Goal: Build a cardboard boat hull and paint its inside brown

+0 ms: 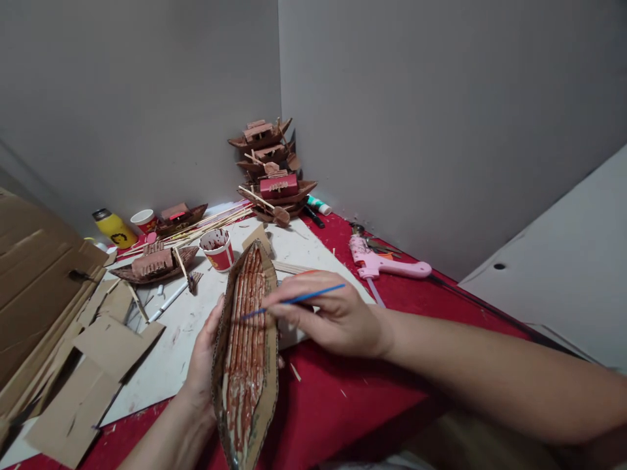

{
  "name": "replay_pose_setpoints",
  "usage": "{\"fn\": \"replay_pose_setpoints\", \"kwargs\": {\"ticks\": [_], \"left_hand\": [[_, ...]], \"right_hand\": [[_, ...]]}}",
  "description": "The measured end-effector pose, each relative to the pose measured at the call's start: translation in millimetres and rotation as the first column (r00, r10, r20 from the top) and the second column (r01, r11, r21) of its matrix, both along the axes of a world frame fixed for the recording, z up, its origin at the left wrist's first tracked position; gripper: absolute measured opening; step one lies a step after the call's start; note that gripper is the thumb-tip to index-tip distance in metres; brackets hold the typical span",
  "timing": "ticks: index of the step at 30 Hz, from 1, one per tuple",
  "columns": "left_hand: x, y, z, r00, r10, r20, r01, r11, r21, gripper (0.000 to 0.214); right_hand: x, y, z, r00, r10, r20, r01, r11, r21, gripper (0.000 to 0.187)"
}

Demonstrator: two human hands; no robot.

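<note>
My left hand (202, 365) grips a cardboard model boat (271, 352) from beneath and its left side; some of the fingers are hidden behind the hull. Brown paint covers much of the ridged floor inside, while pale streaks show toward the near end. Pinched in my right hand (328, 313) is a thin blue paintbrush (313, 295), its tip down on the boat's floor near the middle. Just beyond the boat stands a red and white paper cup (218, 253) with brown paint smeared around its inside.
Finished-looking model boats (279, 189) are stacked in the corner; another boat (151, 264) sits at left. A pink glue gun (386, 264) lies right on the red cloth (333, 405). Cardboard pieces (73, 405), a yellow bottle (115, 228) and thin sticks (215, 225) occupy the left and back.
</note>
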State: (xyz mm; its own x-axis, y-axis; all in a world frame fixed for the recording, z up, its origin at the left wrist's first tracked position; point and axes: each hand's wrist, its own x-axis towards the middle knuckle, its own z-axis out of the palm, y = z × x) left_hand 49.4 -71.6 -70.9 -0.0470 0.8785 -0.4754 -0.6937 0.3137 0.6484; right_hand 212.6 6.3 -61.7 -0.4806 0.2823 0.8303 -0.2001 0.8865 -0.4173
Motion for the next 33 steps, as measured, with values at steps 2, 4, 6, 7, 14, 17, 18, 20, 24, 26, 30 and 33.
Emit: {"fn": "replay_pose_setpoints", "kwargs": {"ticks": [2, 4, 6, 7, 14, 17, 18, 20, 24, 26, 30, 33], "left_hand": [[-1.0, -1.4, 0.4, 0.998, -0.062, 0.022, 0.062, 0.997, -0.041, 0.042], [-1.0, -1.0, 0.7, 0.998, -0.051, 0.029, 0.052, 0.998, -0.023, 0.041], [-0.3, 0.6, 0.6, 1.0, 0.023, 0.019, -0.024, 0.999, 0.028, 0.033], [-0.2, 1.3, 0.3, 0.998, 0.066, 0.013, -0.067, 0.996, 0.052, 0.03], [-3.3, -2.1, -0.6, 0.995, -0.076, 0.064, 0.077, 0.997, -0.012, 0.04], [-3.0, -1.9, 0.4, 0.994, -0.089, 0.059, 0.09, 0.996, -0.017, 0.044], [-2.6, -1.0, 0.3, 0.995, -0.08, 0.051, 0.081, 0.997, -0.011, 0.044], [-1.7, 0.9, -0.5, 0.999, -0.024, 0.03, 0.023, 1.0, 0.018, 0.04], [0.1, 2.0, 0.0, 0.996, 0.092, 0.004, -0.092, 0.991, 0.094, 0.033], [1.1, 0.3, 3.0, 0.999, 0.042, 0.005, -0.042, 0.997, 0.07, 0.035], [2.9, -2.0, 9.4, 0.999, -0.031, 0.019, 0.031, 0.999, -0.014, 0.042], [2.6, -0.4, 8.8, 1.0, -0.021, 0.02, 0.022, 1.0, -0.01, 0.04]], "right_hand": [[0.6, 3.0, 0.9, 0.996, -0.082, -0.032, 0.081, 0.996, -0.028, 0.01], [0.6, -0.7, 2.8, 1.0, -0.025, 0.004, 0.026, 0.997, -0.072, 0.01], [0.2, -8.6, 4.8, 0.99, 0.126, 0.066, -0.118, 0.986, -0.115, 0.011], [0.1, -12.3, 5.6, 0.976, 0.197, 0.095, -0.185, 0.974, -0.128, 0.012], [3.7, 8.0, 4.9, 0.995, -0.097, -0.009, 0.096, 0.993, -0.069, 0.011], [5.0, 13.5, 5.0, 0.975, -0.21, -0.073, 0.206, 0.977, -0.051, 0.011], [4.9, 10.8, 5.5, 0.979, -0.192, -0.067, 0.189, 0.981, -0.047, 0.01], [4.0, 0.9, 6.9, 0.998, -0.063, 0.0, 0.063, 0.997, -0.049, 0.01], [2.5, -10.2, 8.2, 0.988, 0.121, 0.094, -0.118, 0.992, -0.031, 0.01], [2.5, -2.9, 7.0, 0.999, 0.004, 0.041, -0.004, 1.0, -0.003, 0.01], [3.7, 16.0, 3.9, 0.97, -0.225, -0.092, 0.22, 0.974, -0.054, 0.01], [3.7, 11.3, 5.7, 0.97, -0.23, -0.074, 0.226, 0.972, -0.057, 0.01]]}}
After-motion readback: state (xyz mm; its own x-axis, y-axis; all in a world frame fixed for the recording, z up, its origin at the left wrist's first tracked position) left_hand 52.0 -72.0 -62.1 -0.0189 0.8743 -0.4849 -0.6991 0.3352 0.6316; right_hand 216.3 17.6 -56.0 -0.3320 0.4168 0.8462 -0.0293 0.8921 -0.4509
